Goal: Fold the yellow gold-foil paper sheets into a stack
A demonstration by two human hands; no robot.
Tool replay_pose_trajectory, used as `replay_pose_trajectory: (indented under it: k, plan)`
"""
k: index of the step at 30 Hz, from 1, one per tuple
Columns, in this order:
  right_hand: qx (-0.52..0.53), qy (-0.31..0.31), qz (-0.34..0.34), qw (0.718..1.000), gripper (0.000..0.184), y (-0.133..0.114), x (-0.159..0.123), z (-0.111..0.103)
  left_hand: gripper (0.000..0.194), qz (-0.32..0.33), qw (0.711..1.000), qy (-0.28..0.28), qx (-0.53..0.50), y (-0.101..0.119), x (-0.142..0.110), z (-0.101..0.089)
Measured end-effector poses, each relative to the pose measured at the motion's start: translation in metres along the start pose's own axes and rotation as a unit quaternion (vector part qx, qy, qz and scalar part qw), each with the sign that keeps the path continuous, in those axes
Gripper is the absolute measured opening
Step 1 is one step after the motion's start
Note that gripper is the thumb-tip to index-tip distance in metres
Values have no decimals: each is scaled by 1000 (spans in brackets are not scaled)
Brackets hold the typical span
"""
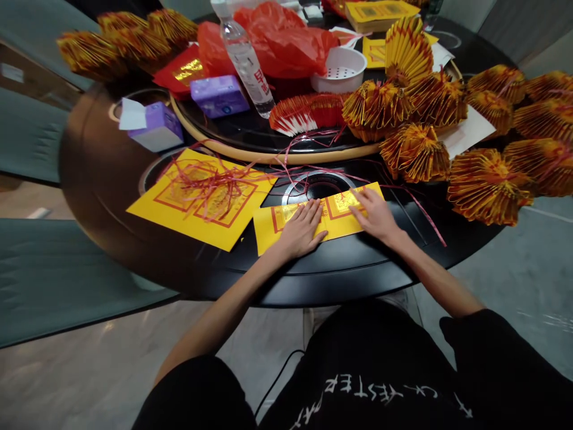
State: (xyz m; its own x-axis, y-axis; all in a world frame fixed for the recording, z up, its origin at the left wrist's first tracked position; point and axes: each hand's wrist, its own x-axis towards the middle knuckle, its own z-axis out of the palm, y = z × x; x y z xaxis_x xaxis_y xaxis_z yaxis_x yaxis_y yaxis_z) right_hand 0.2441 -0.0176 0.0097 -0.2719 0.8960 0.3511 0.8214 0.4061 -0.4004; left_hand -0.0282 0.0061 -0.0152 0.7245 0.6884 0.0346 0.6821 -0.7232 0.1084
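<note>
While a yellow joss-paper sheet [333, 220] is kept flat on the black tabletop [313, 280], even pressure is applied by the left hand [301, 230] and the right hand [375, 216], both spread open, nothing gripped. A second sheet [192, 203] lies left of the left hand; folded paper fans [414, 154] lie beyond the right hand.

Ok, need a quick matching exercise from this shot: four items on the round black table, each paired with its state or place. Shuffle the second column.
Items:
1. Clear plastic water bottle
2. White perforated plastic bowl
3. Wide yellow paper sheet with red printing
4. Narrow yellow paper sheet with red-and-gold printing

States:
A. Pressed down by the left hand and right hand
B. Beside the red plastic bag
C. Under tangled thin red strings
D. Upright beside a purple packet

Pairs: 1-D, 2-B, 3-C, 4-A
</note>
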Motion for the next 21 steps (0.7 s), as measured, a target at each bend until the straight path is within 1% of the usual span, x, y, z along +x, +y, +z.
replay_pose_trajectory:
  k: [2,3,5,6,9,12,16,18,21]
  plan:
    - [-14,55,17,998,52,34,6,-11,79,-3,1000,-19,4,1,2,-6]
    - [-19,62,21,998,53,49,8,-16,80,-4,1000,-29,7,1,4,-11]
    - [-29,48,23,998,56,70,11,-20,79,-8,999,-46,16,5,9,-20]
    - [-33,38,23,998,56,76,12,-20,77,-13,998,-52,22,8,13,-25]
    - [-44,21,29,998,53,79,12,-13,66,-27,998,-51,34,22,27,-35]
    - [-49,22,40,998,47,75,12,-6,63,-24,998,-38,32,43,44,-36]
    - [-24,58,26,998,41,75,12,-6,62,-12,999,-33,24,65,58,-22]
    - [0,75,6,997,36,75,11,-8,61,-17,999,-33,24,69,61,-14]
    - [45,79,-30,995,29,73,6,-9,62,-27,999,-30,20,70,62,-7]
